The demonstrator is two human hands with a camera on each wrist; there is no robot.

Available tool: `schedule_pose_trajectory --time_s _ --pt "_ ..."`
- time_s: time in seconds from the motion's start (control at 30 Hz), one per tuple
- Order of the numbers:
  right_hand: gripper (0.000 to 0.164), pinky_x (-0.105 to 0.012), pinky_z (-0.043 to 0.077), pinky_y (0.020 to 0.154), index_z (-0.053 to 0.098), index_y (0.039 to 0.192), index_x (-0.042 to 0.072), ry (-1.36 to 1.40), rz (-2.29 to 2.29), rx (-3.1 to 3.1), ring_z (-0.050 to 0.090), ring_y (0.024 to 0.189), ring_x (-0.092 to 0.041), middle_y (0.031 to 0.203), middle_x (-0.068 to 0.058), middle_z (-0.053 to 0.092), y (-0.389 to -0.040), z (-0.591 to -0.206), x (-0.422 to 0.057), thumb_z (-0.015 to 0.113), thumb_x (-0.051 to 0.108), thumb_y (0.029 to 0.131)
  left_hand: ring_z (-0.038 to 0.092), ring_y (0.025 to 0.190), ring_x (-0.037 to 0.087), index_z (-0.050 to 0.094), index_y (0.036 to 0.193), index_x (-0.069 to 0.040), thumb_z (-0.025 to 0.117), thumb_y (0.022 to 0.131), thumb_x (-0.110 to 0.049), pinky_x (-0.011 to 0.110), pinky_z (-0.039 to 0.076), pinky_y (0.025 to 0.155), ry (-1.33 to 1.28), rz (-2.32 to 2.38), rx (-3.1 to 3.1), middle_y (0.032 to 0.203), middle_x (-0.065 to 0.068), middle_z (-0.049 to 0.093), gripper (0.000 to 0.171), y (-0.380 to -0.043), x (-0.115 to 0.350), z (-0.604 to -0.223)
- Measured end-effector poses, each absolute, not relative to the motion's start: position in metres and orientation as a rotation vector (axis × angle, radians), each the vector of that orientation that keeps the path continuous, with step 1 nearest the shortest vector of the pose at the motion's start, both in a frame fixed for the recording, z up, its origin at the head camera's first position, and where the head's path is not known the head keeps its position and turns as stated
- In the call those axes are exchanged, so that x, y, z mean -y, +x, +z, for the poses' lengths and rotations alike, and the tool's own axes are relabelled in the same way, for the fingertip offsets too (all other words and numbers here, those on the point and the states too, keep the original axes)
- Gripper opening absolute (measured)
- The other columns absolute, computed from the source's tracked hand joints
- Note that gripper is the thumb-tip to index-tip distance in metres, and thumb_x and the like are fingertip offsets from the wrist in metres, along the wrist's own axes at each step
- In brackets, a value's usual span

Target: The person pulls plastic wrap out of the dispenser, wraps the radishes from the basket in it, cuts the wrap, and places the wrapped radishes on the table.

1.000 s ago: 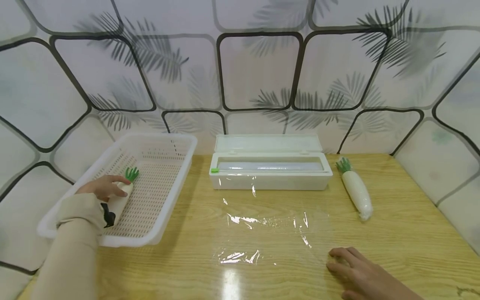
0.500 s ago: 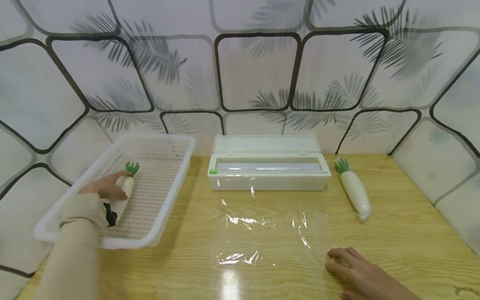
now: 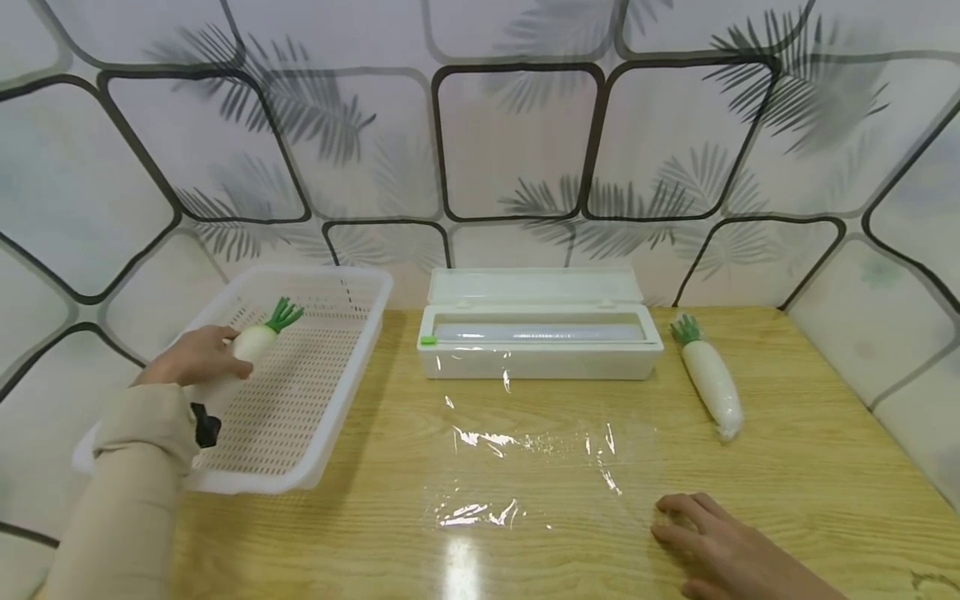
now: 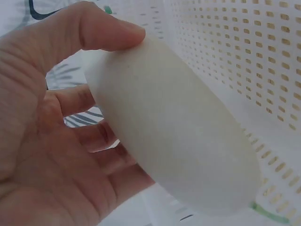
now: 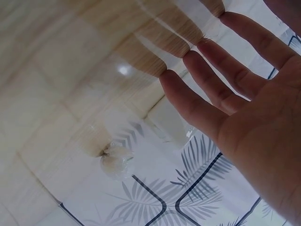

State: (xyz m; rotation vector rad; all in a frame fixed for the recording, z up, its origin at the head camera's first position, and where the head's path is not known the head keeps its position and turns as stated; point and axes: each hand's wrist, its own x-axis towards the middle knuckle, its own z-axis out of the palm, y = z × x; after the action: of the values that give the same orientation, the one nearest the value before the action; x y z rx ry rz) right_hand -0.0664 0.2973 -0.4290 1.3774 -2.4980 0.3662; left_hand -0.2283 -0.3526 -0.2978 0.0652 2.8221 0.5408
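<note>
Resting its fingertips on the yellowish wood-grain surface [image 3: 810,475], the right hand [image 3: 727,546] has its fingers extended and slightly apart, at the right side of a shiny, clear plastic sheet [image 3: 525,467]. Farther left, the left hand [image 3: 193,357] pinches a smooth white radish with green leaves [image 3: 257,342] between thumb and fingers, tilted over a white perforated plastic basket [image 3: 258,482]. Beyond are a film-wrapped white radish [image 3: 714,387] and a white, open-lidded rectangular box [image 3: 540,365].

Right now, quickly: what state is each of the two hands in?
Left hand: closed, holding the white radish at the basket.
Right hand: open, holding nothing, fingertips against the table.
</note>
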Motion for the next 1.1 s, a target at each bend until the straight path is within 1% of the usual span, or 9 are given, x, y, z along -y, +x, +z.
schedule_pose_trajectory --time_s 0.17,0.3,0.37,0.43,0.53,0.6,0.8,1.1 --pt "0.052 -0.023 0.052 0.062 0.067 0.117 0.009 1.384 0.377 2.507 0.052 0.099 -0.02 0.117 -0.009 0.056 -0.066 -0.429 -0.299 0.083 0.035 0.074 0.06 0.08 0.032 0.033 0.133 0.028 0.069 0.085 -0.015 0.04 0.052 0.067 0.107 0.564 -2.863 0.101 0.035 0.061 0.074 -0.226 0.352 -0.296" --pt "0.054 -0.023 0.052 0.062 0.066 0.117 0.009 1.387 0.38 2.503 0.052 0.099 -0.02 0.117 -0.009 0.056 -0.066 -0.429 -0.298 0.084 0.032 0.072 0.063 0.079 0.034 0.033 0.135 0.025 0.07 0.086 -0.015 0.042 0.055 0.063 0.127 0.608 -2.91 0.103 0.038 0.059 0.073 -0.224 0.35 -0.294" --pt "0.054 -0.024 0.052 0.062 0.066 0.118 0.009 1.387 0.382 2.505 0.052 0.099 -0.021 0.117 -0.009 0.056 -0.066 -0.428 -0.298 0.084 0.031 0.071 0.064 0.082 0.039 0.032 0.137 0.023 0.069 0.089 -0.016 0.045 0.057 0.063 0.136 0.632 -2.922 0.112 0.044 0.055 0.072 -0.223 0.348 -0.292" --pt "0.055 -0.024 0.053 0.062 0.066 0.118 0.009 1.383 0.386 2.503 0.053 0.099 -0.021 0.117 -0.009 0.056 -0.065 -0.428 -0.298 0.084 0.03 0.071 0.064 0.086 0.043 0.032 0.14 0.021 0.069 0.092 -0.016 0.047 0.057 0.064 0.142 0.665 -2.925 0.119 0.047 0.05 0.071 -0.222 0.344 -0.289" --pt "0.056 -0.025 0.053 0.062 0.066 0.118 0.009 1.381 0.389 2.514 0.053 0.099 -0.021 0.117 -0.01 0.056 -0.065 -0.427 -0.297 0.085 0.028 0.07 0.062 0.094 0.049 0.03 0.143 0.02 0.069 0.094 -0.018 0.049 0.057 0.068 0.156 0.692 -2.932 0.127 0.05 0.044 0.073 -0.22 0.339 -0.286" --pt "0.056 -0.025 0.053 0.062 0.066 0.118 0.009 1.378 0.389 2.523 0.054 0.099 -0.022 0.117 -0.01 0.057 -0.065 -0.426 -0.297 0.085 0.027 0.069 0.061 0.097 0.05 0.03 0.144 0.019 0.069 0.094 -0.019 0.049 0.056 0.07 0.164 0.708 -2.941 0.129 0.049 0.044 0.073 -0.219 0.336 -0.283" --pt "0.057 -0.025 0.054 0.063 0.066 0.119 0.009 1.374 0.381 2.557 0.054 0.099 -0.023 0.118 -0.01 0.057 -0.065 -0.426 -0.298 0.086 0.026 0.068 0.059 0.099 0.049 0.036 0.141 0.016 0.07 0.093 -0.019 0.047 0.054 0.072 0.207 0.736 -2.979 0.127 0.045 0.047 0.068 -0.215 0.327 -0.276" --pt "0.056 -0.025 0.054 0.064 0.068 0.118 0.009 1.367 0.374 2.589 0.053 0.099 -0.022 0.118 -0.01 0.056 -0.064 -0.427 -0.297 0.088 0.027 0.069 0.06 0.095 0.04 0.042 0.143 0.009 0.07 0.094 -0.017 0.04 0.051 0.071 0.247 0.784 -2.955 0.13 0.038 0.051 0.063 -0.203 0.307 -0.262"
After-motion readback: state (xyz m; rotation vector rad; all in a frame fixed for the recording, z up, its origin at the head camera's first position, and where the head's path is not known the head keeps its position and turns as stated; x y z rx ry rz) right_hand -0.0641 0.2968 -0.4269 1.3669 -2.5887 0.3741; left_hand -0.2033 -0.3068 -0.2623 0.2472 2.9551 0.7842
